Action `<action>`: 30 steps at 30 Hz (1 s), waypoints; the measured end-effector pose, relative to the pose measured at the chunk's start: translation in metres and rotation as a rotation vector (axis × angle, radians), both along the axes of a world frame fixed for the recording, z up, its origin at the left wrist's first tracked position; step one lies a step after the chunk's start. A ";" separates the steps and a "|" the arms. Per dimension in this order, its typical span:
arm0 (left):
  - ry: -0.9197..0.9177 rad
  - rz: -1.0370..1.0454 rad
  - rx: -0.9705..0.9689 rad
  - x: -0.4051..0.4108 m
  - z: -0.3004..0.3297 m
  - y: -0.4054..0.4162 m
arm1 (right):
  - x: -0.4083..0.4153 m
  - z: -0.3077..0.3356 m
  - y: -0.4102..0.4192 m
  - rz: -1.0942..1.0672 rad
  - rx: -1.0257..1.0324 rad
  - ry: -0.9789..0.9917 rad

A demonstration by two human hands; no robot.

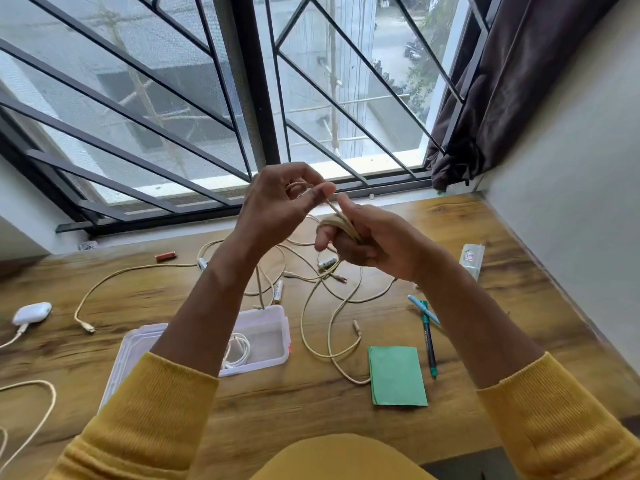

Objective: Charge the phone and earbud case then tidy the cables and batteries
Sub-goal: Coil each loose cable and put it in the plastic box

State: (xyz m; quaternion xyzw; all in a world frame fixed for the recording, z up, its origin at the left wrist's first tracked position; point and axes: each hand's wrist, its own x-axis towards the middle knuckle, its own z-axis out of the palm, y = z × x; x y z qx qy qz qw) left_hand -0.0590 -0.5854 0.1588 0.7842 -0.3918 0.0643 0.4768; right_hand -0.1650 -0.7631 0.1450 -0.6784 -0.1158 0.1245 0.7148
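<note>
Head view: your right hand (360,244) grips a coiled beige braided cable (341,225) above the wooden desk (519,306) while your left hand (277,202) pinches its free length; tangled slack below could drag the white AA batteries (327,263) off.

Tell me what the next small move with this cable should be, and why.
Probably lay another loop over the right hand. The left hand pinches the beige cable, which is already wound several turns round the right fingers, yet much of it seems to trail loose over the wooden table. Keep winding before putting it in the clear box.
</note>
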 end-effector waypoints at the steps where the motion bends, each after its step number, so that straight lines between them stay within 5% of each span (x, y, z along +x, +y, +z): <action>1: 0.013 -0.011 -0.039 0.001 -0.004 -0.001 | 0.000 0.003 0.000 0.002 0.062 -0.020; 6: 0.030 0.092 -0.114 -0.009 -0.028 -0.009 | 0.002 0.017 0.004 -0.160 0.314 -0.144; 14: 0.038 0.132 0.057 -0.044 -0.053 -0.014 | 0.018 0.017 0.007 -0.367 0.655 -0.167; 17: 0.014 0.062 0.146 -0.053 -0.054 -0.013 | 0.025 0.008 0.011 -0.464 0.546 -0.197; 23: -0.119 -0.031 0.200 -0.055 -0.027 -0.002 | 0.025 -0.009 0.020 -0.666 -0.102 -0.208; 30: -0.107 -0.031 0.175 -0.028 -0.005 0.026 | 0.011 -0.020 0.032 -0.350 -0.217 -0.175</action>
